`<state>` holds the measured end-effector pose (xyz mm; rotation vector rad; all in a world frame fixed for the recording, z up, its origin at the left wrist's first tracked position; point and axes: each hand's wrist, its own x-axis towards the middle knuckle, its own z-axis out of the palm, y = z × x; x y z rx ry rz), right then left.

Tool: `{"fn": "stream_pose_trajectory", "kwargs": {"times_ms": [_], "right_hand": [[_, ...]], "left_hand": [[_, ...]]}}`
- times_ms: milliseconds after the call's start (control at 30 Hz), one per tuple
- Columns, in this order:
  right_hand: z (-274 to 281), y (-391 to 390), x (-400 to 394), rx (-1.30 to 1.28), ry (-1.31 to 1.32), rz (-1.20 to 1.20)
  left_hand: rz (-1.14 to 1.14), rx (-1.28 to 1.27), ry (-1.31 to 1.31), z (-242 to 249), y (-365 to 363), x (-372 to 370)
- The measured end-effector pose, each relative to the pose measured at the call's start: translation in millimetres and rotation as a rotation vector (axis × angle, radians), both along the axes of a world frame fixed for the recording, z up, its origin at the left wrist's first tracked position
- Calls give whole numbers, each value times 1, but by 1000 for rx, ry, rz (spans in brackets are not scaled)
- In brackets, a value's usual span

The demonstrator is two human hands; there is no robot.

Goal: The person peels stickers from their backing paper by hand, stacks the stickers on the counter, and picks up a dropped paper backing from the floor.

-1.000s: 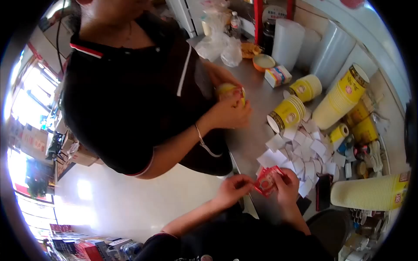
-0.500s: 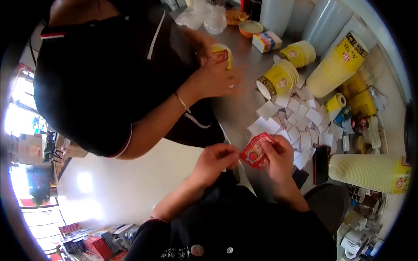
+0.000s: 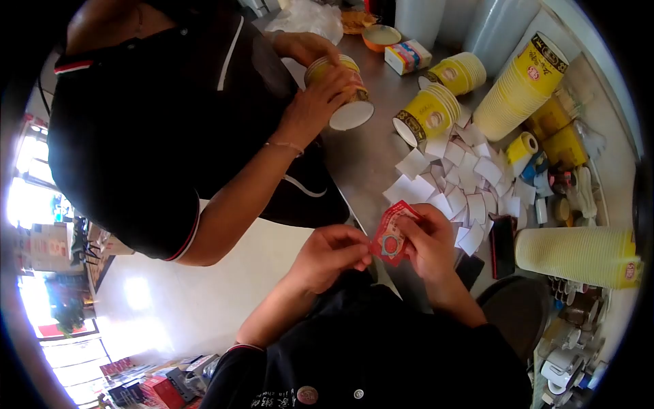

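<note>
My right hand [image 3: 433, 244] is closed around a small red printed paper label [image 3: 391, 235], thumb on its face. Thumb and fingertips pinched together, my left hand [image 3: 332, 258] is at the label's left edge; whether it grips the edge or something small is hidden. Beyond my hands, a pile of white paper pieces [image 3: 470, 174] lies spread on the metal table [image 3: 361, 163]. Across from me, a co-worker's hands [image 3: 317, 92] hold a yellow paper cup stack [image 3: 353, 114] with its white base turned toward me.
Stacked yellow paper cups [image 3: 429, 116] lie beside the pile, and a taller cup stack [image 3: 521, 88] leans behind. Another long cup stack [image 3: 575, 258] lies at the right near a dark phone-like slab [image 3: 503, 245]. A tissue pack [image 3: 407, 56] and an orange bowl [image 3: 381, 38] sit farther back.
The label has turned slightly in my right hand, and my left fingertips remain at its edge. The co-worker's hands have tilted the cups so the white base shows.
</note>
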<state>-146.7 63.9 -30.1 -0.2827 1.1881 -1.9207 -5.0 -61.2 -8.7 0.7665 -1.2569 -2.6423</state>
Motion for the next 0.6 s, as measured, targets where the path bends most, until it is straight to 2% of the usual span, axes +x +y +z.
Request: {"fn": "stream_pose_trajectory", "kwargs": {"times_ms": [133, 167, 233, 300, 333, 400, 600], "right_hand": [[5, -5, 10, 37, -38, 70], [5, -7, 17, 98, 174, -2], [4, -5, 19, 162, 391, -75], [0, 2, 16, 90, 957, -109], [6, 5, 17, 91, 957, -110], [26, 13, 20, -125, 997, 118], [32, 19, 34, -203, 1065, 81]], "left_hand": [[28, -82, 62, 6, 7, 4], [27, -76, 57, 9, 9, 6], [65, -207, 10, 17, 12, 8], [81, -245, -18, 22, 15, 9], [96, -290, -35, 25, 17, 11], [110, -333, -55, 29, 21, 15], [131, -311, 39, 37, 35, 23]]}}
